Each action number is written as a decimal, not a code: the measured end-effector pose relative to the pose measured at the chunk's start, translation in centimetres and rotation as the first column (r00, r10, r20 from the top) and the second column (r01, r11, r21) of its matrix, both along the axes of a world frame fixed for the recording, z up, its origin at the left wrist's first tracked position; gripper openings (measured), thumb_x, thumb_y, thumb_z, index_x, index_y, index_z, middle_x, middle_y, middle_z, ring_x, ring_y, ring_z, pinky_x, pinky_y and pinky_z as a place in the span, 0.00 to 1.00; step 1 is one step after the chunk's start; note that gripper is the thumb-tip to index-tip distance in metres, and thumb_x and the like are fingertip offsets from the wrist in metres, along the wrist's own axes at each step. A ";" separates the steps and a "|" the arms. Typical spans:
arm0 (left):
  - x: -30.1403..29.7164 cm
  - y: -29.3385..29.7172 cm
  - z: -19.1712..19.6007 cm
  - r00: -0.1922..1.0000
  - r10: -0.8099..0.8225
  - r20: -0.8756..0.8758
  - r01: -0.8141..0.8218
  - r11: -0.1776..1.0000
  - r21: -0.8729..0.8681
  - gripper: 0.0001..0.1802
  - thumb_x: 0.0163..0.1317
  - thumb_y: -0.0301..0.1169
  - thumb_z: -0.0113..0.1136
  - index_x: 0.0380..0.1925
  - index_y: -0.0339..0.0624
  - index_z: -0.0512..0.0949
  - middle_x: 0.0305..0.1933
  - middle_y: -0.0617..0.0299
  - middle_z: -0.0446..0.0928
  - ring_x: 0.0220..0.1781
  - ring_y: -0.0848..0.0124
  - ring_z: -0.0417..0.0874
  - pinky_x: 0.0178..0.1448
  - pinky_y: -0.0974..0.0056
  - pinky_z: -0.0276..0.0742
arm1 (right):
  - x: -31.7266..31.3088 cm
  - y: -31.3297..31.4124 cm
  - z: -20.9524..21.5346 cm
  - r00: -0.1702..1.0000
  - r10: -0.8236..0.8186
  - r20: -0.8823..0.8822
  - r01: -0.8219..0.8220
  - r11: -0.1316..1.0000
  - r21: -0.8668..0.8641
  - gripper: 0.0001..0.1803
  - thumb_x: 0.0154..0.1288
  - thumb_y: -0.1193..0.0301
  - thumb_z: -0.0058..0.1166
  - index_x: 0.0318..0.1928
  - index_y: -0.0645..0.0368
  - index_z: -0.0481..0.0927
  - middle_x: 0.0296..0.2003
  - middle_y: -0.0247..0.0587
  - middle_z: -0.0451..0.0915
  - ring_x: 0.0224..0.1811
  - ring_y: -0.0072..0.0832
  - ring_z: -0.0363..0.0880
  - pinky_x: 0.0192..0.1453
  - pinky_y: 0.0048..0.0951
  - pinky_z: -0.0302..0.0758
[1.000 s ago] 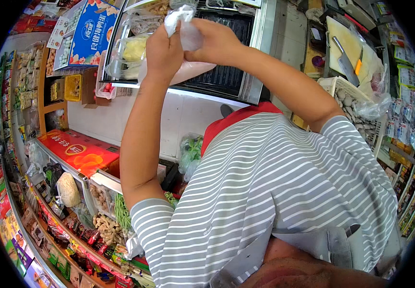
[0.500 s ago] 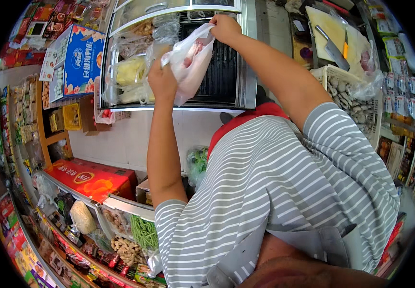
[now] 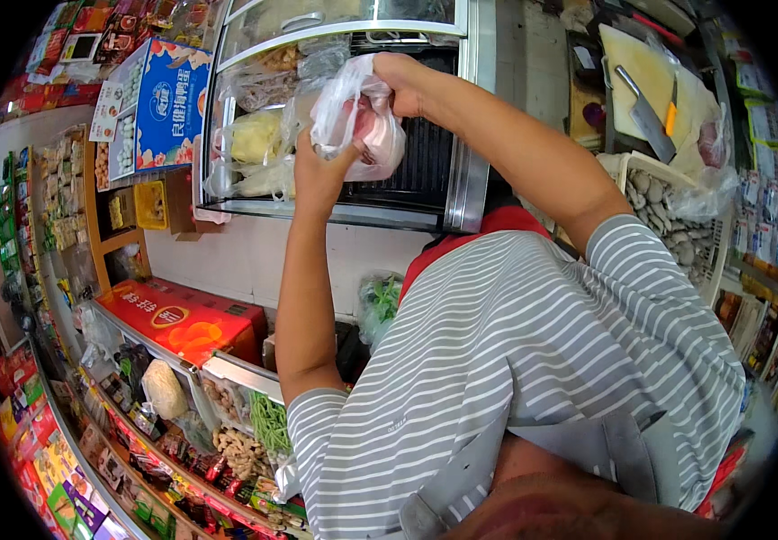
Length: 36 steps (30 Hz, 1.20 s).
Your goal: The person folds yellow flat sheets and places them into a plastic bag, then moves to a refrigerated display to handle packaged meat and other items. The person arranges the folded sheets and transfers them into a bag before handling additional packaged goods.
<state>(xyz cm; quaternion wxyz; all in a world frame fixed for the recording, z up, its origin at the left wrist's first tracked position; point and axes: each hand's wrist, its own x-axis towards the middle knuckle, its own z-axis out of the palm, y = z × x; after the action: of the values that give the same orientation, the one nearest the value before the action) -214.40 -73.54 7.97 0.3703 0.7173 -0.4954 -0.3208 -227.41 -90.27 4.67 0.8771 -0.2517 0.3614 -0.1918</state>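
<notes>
A thin white plastic bag (image 3: pixel 387 162) hangs between my hands above the glass-topped display case (image 3: pixel 474 135). Through its opening and walls shows pinkish-red meat (image 3: pixel 366 123); the exact cut I cannot make out. My left hand (image 3: pixel 324 171) grips the bag's near left side, thumb against the plastic. At the upper right of the bag, my right hand (image 3: pixel 400 83) is closed on its rim, fingers partly hidden by the plastic. Below lies a black ribbed tray (image 3: pixel 427 171). Clear bags with pale yellow food (image 3: pixel 256 137) lie in the case, left of my hands.
A cleaver (image 3: pixel 643 115) and an orange-handled knife (image 3: pixel 672 115) lie on a cutting board (image 3: pixel 627 58) at the right, by a basket of greyish mushrooms (image 3: pixel 663 211). A blue carton (image 3: pixel 173 103) stands left of the case. Behind my left arm is a red box (image 3: pixel 186 319).
The bag, stretched long before, is now gathered into a rounder bundle. My right hand has come down and left, nearer to my left hand. The meat now sits higher within the bag's opening.
</notes>
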 end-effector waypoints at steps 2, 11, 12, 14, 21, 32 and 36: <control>-0.6 -1.5 0.3 0.988 0.120 0.095 -0.108 0.986 -0.125 0.33 0.61 0.42 0.70 0.59 0.31 0.73 0.58 0.46 0.77 0.58 0.57 0.78 0.63 0.57 0.72 | -0.4 -1.5 -0.2 0.988 0.139 0.069 -0.141 0.990 0.014 0.11 0.71 0.69 0.49 0.40 0.59 0.84 0.36 0.40 0.85 0.38 0.31 0.86 0.46 0.39 0.85; 1.8 1.8 -0.9 0.932 0.362 0.019 -0.363 0.929 0.078 0.14 0.68 0.32 0.54 0.45 0.35 0.82 0.36 0.54 0.84 0.42 0.62 0.84 0.49 0.55 0.76 | -3.9 -3.8 -0.3 0.858 0.196 -0.475 -0.483 0.625 -0.613 0.15 0.58 0.59 0.70 0.33 0.58 0.87 0.31 0.35 0.85 0.29 0.21 0.81 0.35 0.25 0.77; 2.6 1.6 -0.8 0.921 0.379 -0.090 -0.345 0.902 0.260 0.15 0.69 0.31 0.54 0.49 0.35 0.81 0.45 0.55 0.82 0.45 0.67 0.81 0.47 0.62 0.77 | -3.5 -4.4 0.0 0.815 0.064 -0.576 -0.521 0.516 -0.680 0.17 0.54 0.56 0.74 0.27 0.55 0.85 0.24 0.30 0.80 0.22 0.21 0.72 0.27 0.27 0.70; 2.1 1.6 -0.3 0.753 0.427 -0.501 -0.371 0.904 0.214 0.15 0.69 0.32 0.55 0.51 0.35 0.79 0.47 0.54 0.81 0.47 0.65 0.81 0.49 0.61 0.78 | -2.5 -5.3 -2.1 0.877 -0.092 -0.472 -0.374 0.484 -0.791 0.24 0.55 0.47 0.70 0.21 0.56 0.83 0.19 0.32 0.77 0.19 0.24 0.70 0.26 0.31 0.68; 2.2 2.8 -0.2 0.468 0.361 -0.807 -0.336 0.917 0.216 0.14 0.71 0.37 0.58 0.49 0.39 0.77 0.50 0.57 0.79 0.49 0.63 0.82 0.52 0.58 0.78 | -1.7 -5.2 -1.8 0.766 -0.302 -0.567 -0.421 0.431 -0.798 0.29 0.61 0.44 0.60 0.25 0.60 0.86 0.20 0.41 0.80 0.22 0.32 0.76 0.33 0.35 0.75; 0.1 -1.4 1.4 0.501 0.148 -0.853 -0.231 0.972 0.033 0.15 0.75 0.42 0.54 0.40 0.41 0.76 0.22 0.76 0.59 0.23 0.81 0.56 0.28 0.73 0.48 | -2.7 -0.6 -2.2 0.976 -0.034 -0.216 -0.145 0.637 -0.757 0.14 0.60 0.73 0.66 0.46 0.58 0.81 0.34 0.28 0.76 0.34 0.17 0.74 0.37 0.23 0.73; -0.1 -2.0 2.7 0.644 0.221 -0.732 -0.224 0.970 0.096 0.19 0.74 0.42 0.54 0.46 0.33 0.76 0.21 0.76 0.56 0.22 0.82 0.55 0.27 0.73 0.46 | -5.4 3.0 -1.4 0.840 -0.533 -0.102 0.117 0.362 -0.925 0.16 0.63 0.68 0.64 0.48 0.62 0.80 0.43 0.43 0.82 0.45 0.31 0.82 0.48 0.31 0.79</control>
<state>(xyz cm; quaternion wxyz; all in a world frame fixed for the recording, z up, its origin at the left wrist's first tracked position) -214.54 -75.53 10.72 0.5761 0.5811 -0.2122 -0.5342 -232.83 -87.31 3.32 0.4601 -0.6285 0.4124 -0.4725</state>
